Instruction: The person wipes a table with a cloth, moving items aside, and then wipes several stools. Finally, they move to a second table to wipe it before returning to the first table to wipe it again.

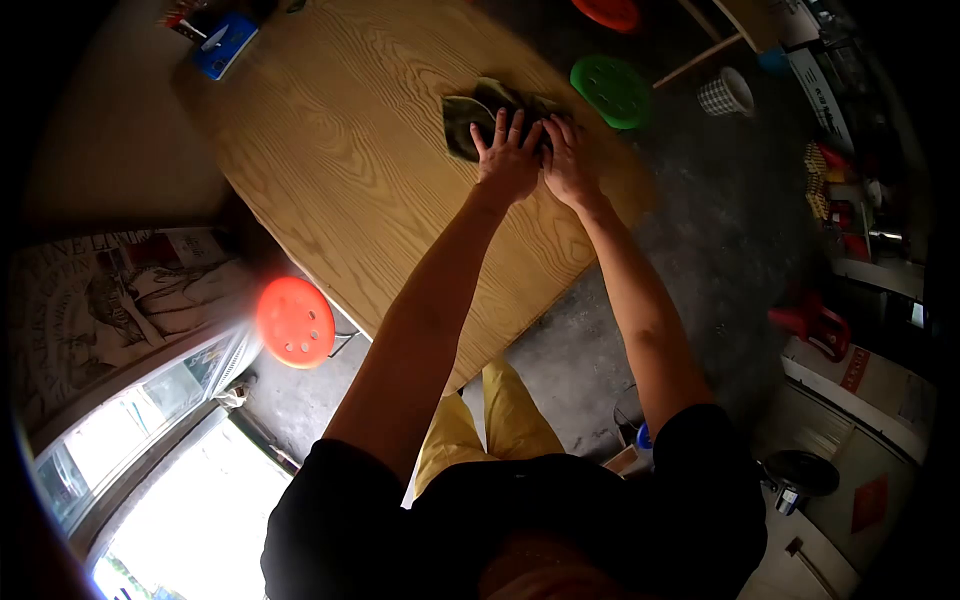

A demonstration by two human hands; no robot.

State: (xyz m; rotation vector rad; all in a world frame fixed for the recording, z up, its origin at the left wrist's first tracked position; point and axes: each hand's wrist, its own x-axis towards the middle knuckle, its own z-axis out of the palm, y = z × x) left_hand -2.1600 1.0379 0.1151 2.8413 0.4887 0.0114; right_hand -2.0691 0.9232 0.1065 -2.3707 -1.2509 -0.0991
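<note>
Pressing crumpled olive cloth [468,112] flat.

Dim, fisheye-warped view, black vignetted corners, blown-out window [150,470] glare lower left, soft edge blur.

Both hands [538,158] press olive cloth [482,108] — wooden table [340,160].

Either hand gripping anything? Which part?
No clear grip. Left hand and right hand lie flat on the near part of the green cloth, on the table.
</note>
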